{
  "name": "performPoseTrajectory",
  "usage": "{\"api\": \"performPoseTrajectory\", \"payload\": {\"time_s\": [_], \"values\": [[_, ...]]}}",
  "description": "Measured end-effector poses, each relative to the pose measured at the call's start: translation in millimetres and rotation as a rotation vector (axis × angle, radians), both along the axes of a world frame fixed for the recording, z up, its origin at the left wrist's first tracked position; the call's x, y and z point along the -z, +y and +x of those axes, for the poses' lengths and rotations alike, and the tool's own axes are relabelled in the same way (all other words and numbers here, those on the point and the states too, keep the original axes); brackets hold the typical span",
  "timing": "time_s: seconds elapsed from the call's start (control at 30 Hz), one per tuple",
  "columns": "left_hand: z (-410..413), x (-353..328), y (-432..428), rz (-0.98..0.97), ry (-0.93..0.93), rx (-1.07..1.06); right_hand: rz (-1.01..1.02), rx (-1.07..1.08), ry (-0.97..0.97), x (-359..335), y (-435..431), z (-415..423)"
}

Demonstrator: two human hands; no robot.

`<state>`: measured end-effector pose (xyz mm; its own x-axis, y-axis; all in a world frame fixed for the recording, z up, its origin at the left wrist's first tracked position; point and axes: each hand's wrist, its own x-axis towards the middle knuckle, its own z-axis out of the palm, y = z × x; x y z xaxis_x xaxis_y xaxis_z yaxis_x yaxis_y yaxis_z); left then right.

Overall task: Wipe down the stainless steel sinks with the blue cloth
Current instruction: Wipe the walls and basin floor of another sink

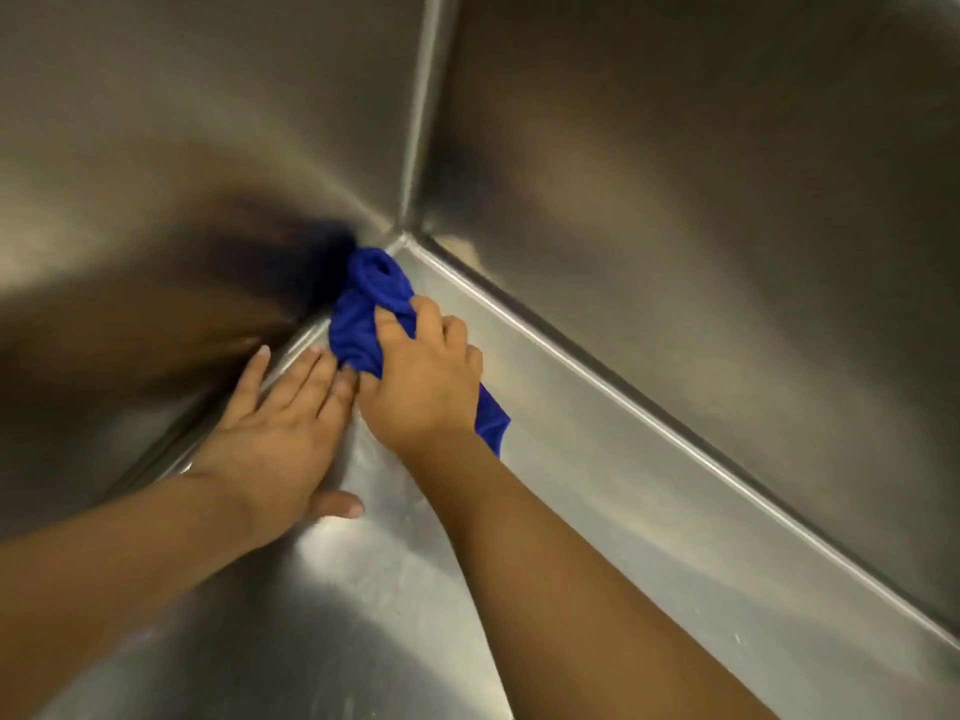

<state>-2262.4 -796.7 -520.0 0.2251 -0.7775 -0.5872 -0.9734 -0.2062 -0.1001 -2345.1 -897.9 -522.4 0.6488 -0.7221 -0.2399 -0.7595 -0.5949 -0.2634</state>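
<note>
Blue cloth (363, 309) lies bunched in the bottom corner of the stainless steel sink (675, 210), where two walls meet the floor; the right grip (423, 376) is curled round it, one end trailing out behind the palm. The left grip (275, 439) lies flat just beside, fingers straight, pressing the sink floor.

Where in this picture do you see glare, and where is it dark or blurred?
Head view: bright glare on the sink floor just below the left hand; a dark, smeared reflection on the left wall beside the blue cloth.
</note>
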Motion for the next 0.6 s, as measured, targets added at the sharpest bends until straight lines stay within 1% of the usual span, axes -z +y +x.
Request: {"api": "performPoseTrajectory", "payload": {"time_s": [0.03,0.1,0.2,0.23,0.3,0.37,0.43,0.5,0.57,0.6], "values": [[-1.1,-1.1,-1.4,0.009,-0.001,0.001,-0.016,0.024,-0.027,3.1,-1.3,-9.6],[-3.0,-5.3,-5.3,0.025,0.007,0.001,-0.038,0.166,-0.039,9.8,-5.0,-48.6],[-8.3,-13.7,-18.3,0.028,0.035,0.017,-0.058,0.493,0.069,8.5,-10.9,-126.4],[-10.5,-16.6,-23.0,0.017,0.053,0.015,-0.05,0.562,0.12,5.3,-10.6,-142.8],[-16.7,-22.0,-32.4,-0.003,0.087,0.012,-0.03,0.643,0.186,2.4,-7.5,-149.5],[-24.9,-24.8,-38.1,-0.004,0.095,0.023,-0.007,0.694,0.171,3.8,-3.4,-129.9],[-33.6,-24.3,-42.4,0.002,0.08,0.059,0.017,0.654,0.101,6.0,-0.2,-107.1],[-42.2,-22.8,-42.7,0.017,0.066,0.09,0.0,0.481,0.044,9.4,1.3,-97.7],[-51.1,-21.4,-41.8,0.025,0.074,0.105,-0.027,0.351,-0.005,11.9,-3.5,-113.0],[-54.8,-20.9,-41.2,0.024,0.082,0.108,-0.044,0.334,-0.024,14.2,-5.8,-127.7]]}}
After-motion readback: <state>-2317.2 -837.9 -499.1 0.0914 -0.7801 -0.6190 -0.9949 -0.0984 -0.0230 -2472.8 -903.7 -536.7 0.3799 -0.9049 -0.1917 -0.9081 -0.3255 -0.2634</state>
